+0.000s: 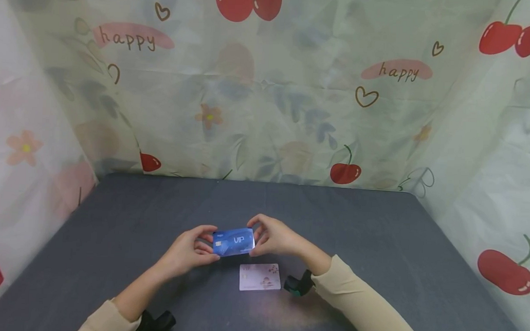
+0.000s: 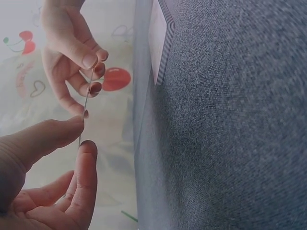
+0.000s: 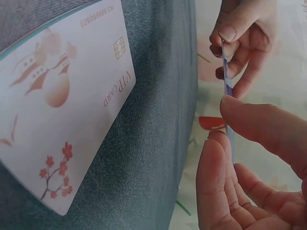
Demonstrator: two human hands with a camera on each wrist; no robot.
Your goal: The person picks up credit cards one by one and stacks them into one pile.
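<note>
A blue VIP card (image 1: 233,242) is held up over the dark table by both hands. My left hand (image 1: 186,250) pinches its left end between thumb and fingers. At the opposite end, my right hand (image 1: 276,238) pinches it the same way. Both wrist views show the blue card (image 3: 228,86) nearly edge-on, as a thin line. Below it on the table lies a pale pink VIP card (image 1: 260,277) with a flower print and a gold chip. Seen from the left wrist, the pink card (image 2: 160,43) is the top of a small stack with several edges showing.
The dark grey cloth-covered table (image 1: 355,227) spreads around the hands. A printed curtain (image 1: 266,131) with cherries and hearts stands behind it and along both sides. Black wrist devices (image 1: 299,283) sit under each forearm, the right one close beside the pink card.
</note>
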